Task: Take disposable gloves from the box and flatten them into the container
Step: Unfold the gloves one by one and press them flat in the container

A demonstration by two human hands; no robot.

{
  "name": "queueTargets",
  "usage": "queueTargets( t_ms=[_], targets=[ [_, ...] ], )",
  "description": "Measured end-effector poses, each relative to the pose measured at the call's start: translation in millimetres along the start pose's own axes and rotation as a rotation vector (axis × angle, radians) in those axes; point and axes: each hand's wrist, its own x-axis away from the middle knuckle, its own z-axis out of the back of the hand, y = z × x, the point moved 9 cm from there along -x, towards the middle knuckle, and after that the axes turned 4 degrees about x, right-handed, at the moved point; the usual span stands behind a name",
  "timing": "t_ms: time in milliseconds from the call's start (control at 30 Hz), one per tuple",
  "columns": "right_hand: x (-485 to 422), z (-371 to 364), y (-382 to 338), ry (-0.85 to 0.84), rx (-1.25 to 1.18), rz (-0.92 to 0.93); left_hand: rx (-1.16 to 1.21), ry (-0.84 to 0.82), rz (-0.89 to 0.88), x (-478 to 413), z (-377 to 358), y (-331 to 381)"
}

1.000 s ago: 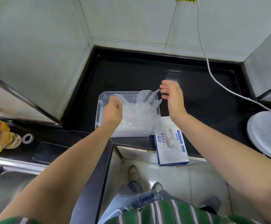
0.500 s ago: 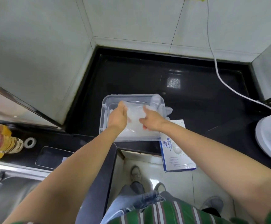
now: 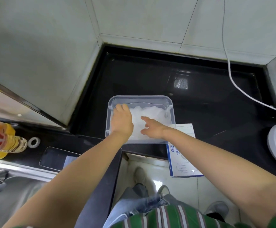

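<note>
Left hand [image 3: 121, 120] palm-down, fingers straight and close together, pressing gloves [image 3: 152, 112] in far left corner of container [image 3: 140, 97].
Gloves: clear film pile inside container, on black counter.
Right hand [image 3: 152, 129] flat on mid-pile, fingers straight, spread apart.
Risk: film clings to skin and lifts out with hands, or springs back once pressure goes.
Box [image 3: 183, 163] just right of container, overhanging counter edge under right forearm – a nudge could drop it.
Versus half-second earlier: glove end no longer pokes over far right rim – left hand deeper toward corner.
</note>
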Motion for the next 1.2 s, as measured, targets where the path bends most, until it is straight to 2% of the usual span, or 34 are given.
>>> queueTargets(
  t_ms=[67,133,167,267,333,500,700,800,900,967,1067,1200],
  targets=[
    [-2,-5,-2,-0.037,-0.011,-0.004,-0.032,0.141,-0.133,2,17,22],
    [-4,-8,-3,-0.066,0.003,-0.002,0.062,0.062,-0.197,-1,11,40],
    [-6,-8,-2,-0.072,0.008,-0.004,0.113,-0.037,-0.176,-3,0,42],
    [-5,-6,5,-0.077,0.004,-0.041,0.201,-0.471,-0.012,2,-52,26],
    [-4,0,17,-0.057,-0.048,-0.099,0.304,-0.626,0.063,9,-72,12],
    [-5,17,32,0.117,-0.08,-0.153,0.344,-0.66,0.141,9,-77,-6],
    [-12,4,45,0.027,-0.072,-0.267,0.292,-0.716,0.169,12,-85,-10],
    [-7,20,22,0.114,-0.117,-0.109,0.27,-0.652,0.147,8,-77,-9],
    [15,62,3,0.375,-0.301,0.102,0.251,-0.378,0.081,-1,-42,8],
    [40,92,5,0.541,-0.418,0.172,0.304,-0.173,0.028,-2,-12,27],
    [71,123,32,0.723,-0.38,0.18,0.433,-0.034,-0.091,11,18,69],
    [86,115,87,0.694,-0.244,0.032,0.617,-0.078,-0.255,41,25,132]
  ],
)
